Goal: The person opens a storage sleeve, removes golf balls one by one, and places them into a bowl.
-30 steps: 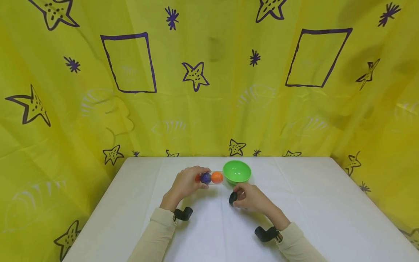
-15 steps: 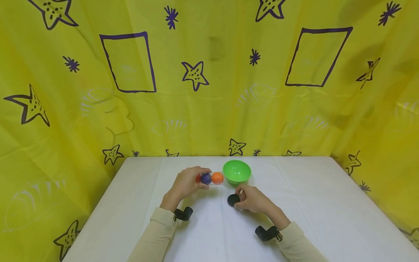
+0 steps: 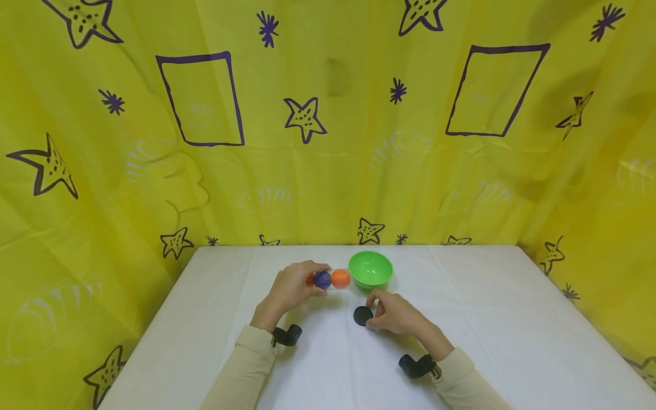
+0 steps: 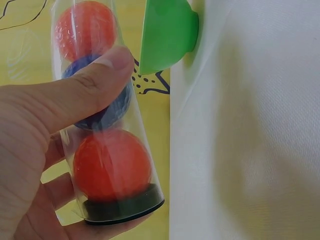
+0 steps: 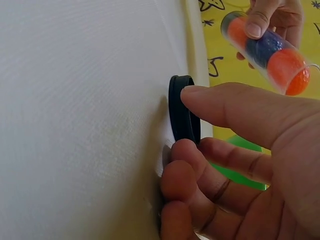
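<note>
My left hand (image 3: 294, 283) grips a clear plastic tube (image 4: 142, 145), its thumb across the middle. Inside are an orange ball (image 3: 340, 278), a dark blue ball (image 3: 322, 279) and a red-orange ball (image 4: 112, 162). A black cap (image 4: 125, 207) closes the end nearest the palm side; the other end, towards the bowl, has no cap. Low over the table, my right hand (image 3: 397, 313) holds a round black lid (image 3: 363, 316) by its edge, thumb on the rim and fingertips at the opposite side. The lid lies flat, close against the cloth in the right wrist view (image 5: 185, 110).
A light green bowl (image 3: 370, 269) stands just beyond the right hand, beside the tube's uncapped end. White cloth covers the table (image 3: 461, 319). A yellow curtain (image 3: 333, 188) with drawn stars hangs behind it and along both sides.
The black lid has turned from standing on edge in my right fingers to lying flat, shifting slightly down. My left hand and the tube have hardly moved.
</note>
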`<state>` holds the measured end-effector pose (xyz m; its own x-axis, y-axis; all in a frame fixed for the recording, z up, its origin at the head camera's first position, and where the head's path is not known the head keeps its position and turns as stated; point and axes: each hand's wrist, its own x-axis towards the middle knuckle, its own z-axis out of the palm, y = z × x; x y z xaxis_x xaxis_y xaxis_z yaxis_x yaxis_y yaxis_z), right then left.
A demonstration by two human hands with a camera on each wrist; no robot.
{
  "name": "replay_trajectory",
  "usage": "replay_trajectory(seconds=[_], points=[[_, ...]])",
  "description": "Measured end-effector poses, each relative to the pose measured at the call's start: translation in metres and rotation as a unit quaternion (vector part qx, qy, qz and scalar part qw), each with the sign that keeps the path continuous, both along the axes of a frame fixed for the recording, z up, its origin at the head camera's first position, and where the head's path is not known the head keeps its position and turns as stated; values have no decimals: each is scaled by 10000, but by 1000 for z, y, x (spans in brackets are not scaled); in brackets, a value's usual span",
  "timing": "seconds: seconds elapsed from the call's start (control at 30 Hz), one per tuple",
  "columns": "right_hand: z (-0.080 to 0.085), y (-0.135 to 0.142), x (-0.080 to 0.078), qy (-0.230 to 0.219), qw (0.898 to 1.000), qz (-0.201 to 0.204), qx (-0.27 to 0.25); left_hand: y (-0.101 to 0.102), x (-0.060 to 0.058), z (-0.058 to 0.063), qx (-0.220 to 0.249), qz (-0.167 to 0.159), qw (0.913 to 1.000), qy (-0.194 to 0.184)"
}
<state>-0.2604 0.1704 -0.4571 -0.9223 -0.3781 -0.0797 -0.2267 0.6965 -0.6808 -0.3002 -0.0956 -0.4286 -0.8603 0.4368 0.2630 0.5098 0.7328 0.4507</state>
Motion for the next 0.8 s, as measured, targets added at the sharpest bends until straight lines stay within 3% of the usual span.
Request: replay_trajectory(seconds=[0.53,0.8], points=[[15,12,-4,230,9997,-73,-92,3,0,1,8,-113,9999,54],[16,14,-9,502,9977,63,-452,6,3,2,61,-109,9999,60]])
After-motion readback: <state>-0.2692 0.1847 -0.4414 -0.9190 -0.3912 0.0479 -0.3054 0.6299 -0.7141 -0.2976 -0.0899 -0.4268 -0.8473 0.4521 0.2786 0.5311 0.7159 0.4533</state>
